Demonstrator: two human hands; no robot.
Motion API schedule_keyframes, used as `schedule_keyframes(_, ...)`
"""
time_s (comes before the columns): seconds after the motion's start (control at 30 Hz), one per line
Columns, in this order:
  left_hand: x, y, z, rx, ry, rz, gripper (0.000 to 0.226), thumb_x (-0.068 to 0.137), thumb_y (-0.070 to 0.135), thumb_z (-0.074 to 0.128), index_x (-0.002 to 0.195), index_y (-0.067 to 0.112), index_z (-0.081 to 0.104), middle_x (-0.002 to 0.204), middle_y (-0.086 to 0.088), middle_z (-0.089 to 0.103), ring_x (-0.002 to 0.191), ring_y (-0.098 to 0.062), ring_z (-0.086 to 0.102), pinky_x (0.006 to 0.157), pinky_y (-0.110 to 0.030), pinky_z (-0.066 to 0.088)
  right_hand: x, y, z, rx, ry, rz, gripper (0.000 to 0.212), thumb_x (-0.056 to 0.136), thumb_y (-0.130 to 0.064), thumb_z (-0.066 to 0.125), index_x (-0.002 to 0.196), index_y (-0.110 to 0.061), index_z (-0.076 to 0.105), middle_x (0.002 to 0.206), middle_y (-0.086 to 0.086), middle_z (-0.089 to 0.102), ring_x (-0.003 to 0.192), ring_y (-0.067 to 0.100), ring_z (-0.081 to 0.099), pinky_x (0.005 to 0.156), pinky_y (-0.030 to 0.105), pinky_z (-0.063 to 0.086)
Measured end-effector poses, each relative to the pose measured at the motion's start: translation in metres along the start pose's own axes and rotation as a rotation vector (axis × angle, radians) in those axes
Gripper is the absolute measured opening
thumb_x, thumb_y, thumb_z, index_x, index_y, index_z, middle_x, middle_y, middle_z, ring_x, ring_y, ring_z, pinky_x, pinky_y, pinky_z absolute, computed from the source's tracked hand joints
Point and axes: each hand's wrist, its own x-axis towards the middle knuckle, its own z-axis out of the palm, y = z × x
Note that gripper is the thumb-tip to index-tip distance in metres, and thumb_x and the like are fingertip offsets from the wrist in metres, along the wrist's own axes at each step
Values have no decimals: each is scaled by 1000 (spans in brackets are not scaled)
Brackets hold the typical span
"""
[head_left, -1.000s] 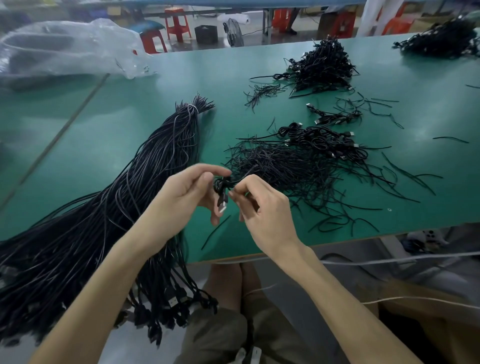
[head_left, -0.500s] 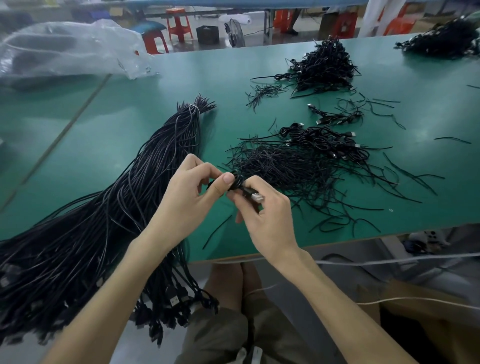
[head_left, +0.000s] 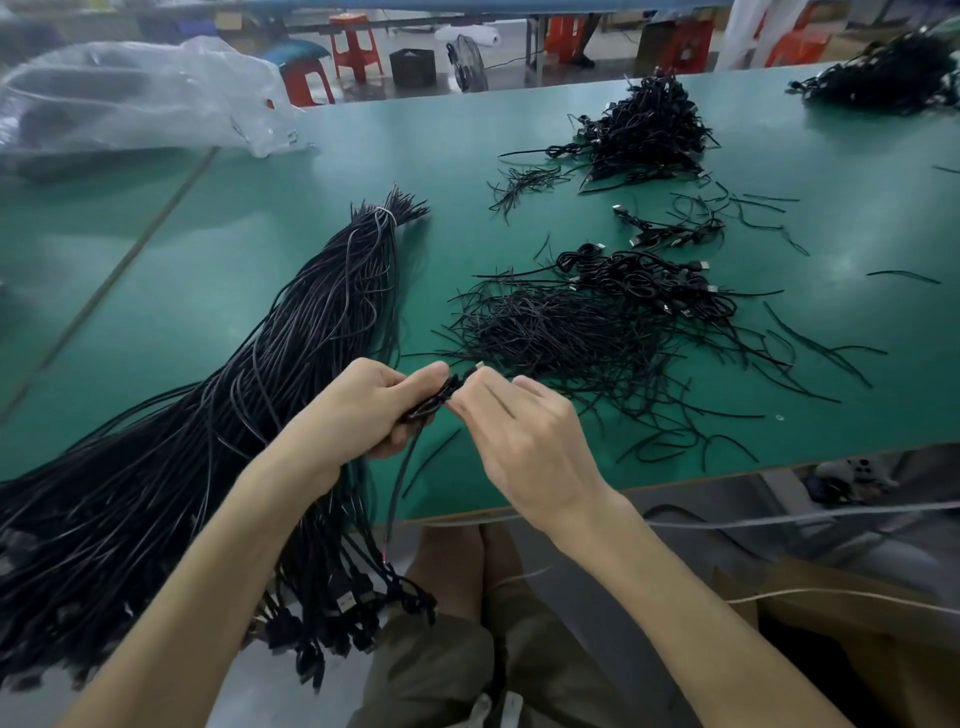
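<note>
The left hand (head_left: 358, 410) curls fingers round a thin black rubbery coiled cable (head_left: 440, 396); the right hand (head_left: 524, 441), at 3 o'clock, pinches its end.

Two hands, left (head_left: 358, 410) and right (head_left: 524, 441), one held cable (head_left: 441, 395), one long cable bundle (head_left: 291, 364), one plastic bag (head_left: 145, 98), one green table (head_left: 260, 249).

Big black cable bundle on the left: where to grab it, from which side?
Likely at the neck just this side of the white tie, from above, fingers across the strands. There the cable bundle is narrowest and bound; toward the table edge it fans wide and plug ends hang off loose.
</note>
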Motion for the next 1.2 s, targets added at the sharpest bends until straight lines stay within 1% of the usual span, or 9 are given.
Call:
schedule_keyframes(0.17, 0, -3, -4, 7, -29, -1, 60, 94, 59, 60, 51, 17, 59, 46, -3, 50, 41, -15, 42, 42, -19, 36, -3, 0, 1, 77, -21, 42, 22, 103, -10, 61, 82, -5, 65, 75, 3, 59, 56, 23, 50, 56, 38, 49)
schedule_keyframes(0.3, -3, -4, 0, -64, -40, 140, 55, 105, 48, 47, 70, 14, 75, 64, -5, 67, 53, -18, 55, 52, -22, 44, -2, 4, -4, 525, -94, 560, 17, 100, -21, 66, 85, -13, 62, 68, -6, 63, 58, 14, 61, 60, 35, 52)
schedule_keyframes(0.4, 0, -6, 1, -167, -5, 138, 54, 108, 44, 42, 84, 6, 73, 69, -6, 69, 56, -21, 58, 54, -28, 45, 9, 19, -8, 722, 14, 826, 15, 99, -21, 67, 86, -14, 63, 73, 2, 71, 52, 19, 68, 51, 27, 47)
schedule_keyframes(0.53, 4, -16, -1, 301, 244, 150, 29, 106, 38, 52, 92, 18, 68, 81, 4, 71, 68, -18, 65, 64, -36, 53, 34, 60, -18, 716, 88, 1019, 11, 100, -17, 66, 92, -10, 66, 77, 3, 73, 50, 19, 67, 44, 25, 44)
schedule_keyframes(0.67, 1, -27, -14, 779, 522, 82, 30, 102, 37, 58, 117, 11, 58, 116, -7, 57, 107, -26, 55, 77, -40, 48, 57, 99, -29, 657, 179, 1068, 8, 103, -20, 62, 101, -14, 67, 96, 7, 75, 55, 15, 69, 49, 24, 47)
schedule_keyframes(0.77, 4, -31, -24, 926, 535, -95, 53, 100, 38, 63, 127, -2, 43, 130, -24, 44, 122, -40, 43, 83, -48, 48, 59, 113, -31, 701, 145, 1098, 39, 104, -26, 60, 136, -5, 57, 119, 5, 68, 74, 16, 76, 60, 22, 56)
schedule_keyframes(0.87, 8, -36, -29, 979, 518, -161, 52, 98, 35, 67, 123, -3, 42, 126, -26, 46, 117, -43, 49, 77, -50, 47, 45, 109, -25, 669, 35, 1087, 48, 103, -20, 60, 147, -5, 48, 130, 3, 63, 83, 15, 76, 65, 23, 58)
schedule_keyframes(1.1, 20, -38, -44, 1085, 438, -221, 28, 105, 33, 57, 97, 7, 48, 103, -16, 58, 86, -37, 59, 67, -43, 37, 13, 79, -9, 684, -125, 1077, 18, 103, -7, 56, 120, -9, 63, 112, 5, 71, 75, 17, 75, 63, 28, 58)
schedule_keyframes(1.2, 12, -32, -38, 1026, 304, -21, 18, 104, 33, 55, 98, 16, 59, 97, -1, 55, 78, -22, 55, 70, -38, 44, 9, 67, -6, 624, -174, 988, 18, 101, -6, 58, 116, -13, 64, 110, 3, 71, 79, 10, 73, 66, 24, 56)
